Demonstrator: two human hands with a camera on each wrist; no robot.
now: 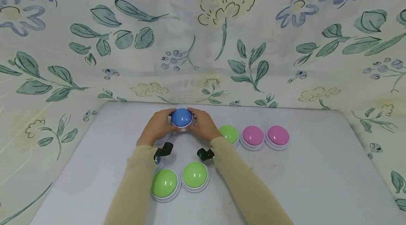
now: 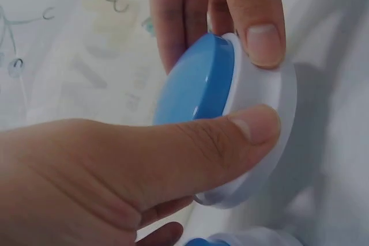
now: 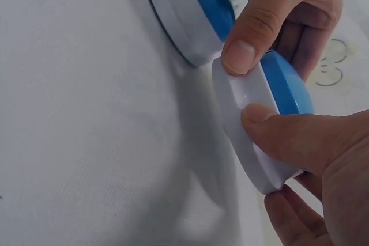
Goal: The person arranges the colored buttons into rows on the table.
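Both hands hold one blue push button (image 1: 182, 117) with a white base, near the back of the white table. My left hand (image 1: 156, 126) grips its left side, the thumb lying along the white rim in the left wrist view. From the other side my right hand (image 1: 205, 125) grips it too, its thumb pressed on the base (image 3: 245, 133). A second blue button (image 3: 187, 12) stands close by in the right wrist view; in the head view the left hand mostly covers a white base (image 1: 163, 139). I cannot tell whether the held button touches the table.
Right of the hands, a green button (image 1: 229, 134) and two pink buttons, one (image 1: 252, 135) beside the other (image 1: 278, 135), form a row. Nearer stand two green buttons (image 1: 164, 183) (image 1: 195, 175), with a partly hidden blue button (image 1: 157, 160) under the left wrist. A flowered cloth (image 1: 196, 73) hangs behind.
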